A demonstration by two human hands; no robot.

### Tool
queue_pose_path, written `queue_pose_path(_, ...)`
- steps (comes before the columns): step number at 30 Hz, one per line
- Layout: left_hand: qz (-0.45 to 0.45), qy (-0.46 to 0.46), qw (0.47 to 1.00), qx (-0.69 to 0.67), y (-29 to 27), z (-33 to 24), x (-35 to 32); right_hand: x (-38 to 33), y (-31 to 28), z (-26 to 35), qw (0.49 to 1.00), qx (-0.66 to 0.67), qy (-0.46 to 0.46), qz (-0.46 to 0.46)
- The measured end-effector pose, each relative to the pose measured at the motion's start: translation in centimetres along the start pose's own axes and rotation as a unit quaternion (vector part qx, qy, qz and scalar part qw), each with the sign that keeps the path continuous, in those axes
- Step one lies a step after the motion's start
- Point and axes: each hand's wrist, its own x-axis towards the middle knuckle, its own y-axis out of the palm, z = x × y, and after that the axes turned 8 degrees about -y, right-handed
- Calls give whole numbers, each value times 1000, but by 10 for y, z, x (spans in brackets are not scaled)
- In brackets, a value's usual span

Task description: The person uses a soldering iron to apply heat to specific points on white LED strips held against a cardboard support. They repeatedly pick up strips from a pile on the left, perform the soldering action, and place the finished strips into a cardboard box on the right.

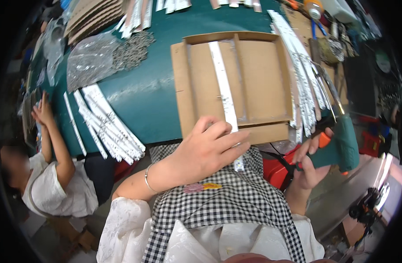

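Observation:
My left hand (pixel 209 147) lies over the near end of a long white circuit-board strip (pixel 223 81), its fingers bent around it; the thumb is hidden. The strip rests lengthwise in a shallow cardboard tray (pixel 183 87) with raised dividers, and its near end sticks out past the tray's front edge toward my checkered apron. At the right, my right hand (pixel 313 162) grips a green soldering gun (pixel 348 144) with an orange trigger. The gun's metal barrel and thin tip point up and away, beside a pile of white strips (pixel 297 65), apart from the strip in the tray.
More white strips (pixel 106 127) lie fanned on the green table (pixel 152 101) at left. Behind them are a clear plastic bag (pixel 89 57) and a heap of small metal parts (pixel 133 50). Stacked cardboard (pixel 93 17) stands far left. Another person (pixel 56 175) sits at left; tools (pixel 332 48) crowd the far right.

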Motion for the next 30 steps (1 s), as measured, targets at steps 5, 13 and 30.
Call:
queue_pose_path(5, -3, 51, 998, 33, 13, -1, 8, 2, -6, -15, 960, -262, -99, -15)
queue_pose_path(13, -100, 117, 987, 50, 7, -3, 3, 20, -21, -55, 879, -470, -78, 3)
queue_pose_path(30, -224, -213, 910, 277, -76, 36, -159, 41, -51, -56, 748, -638, -134, 124)
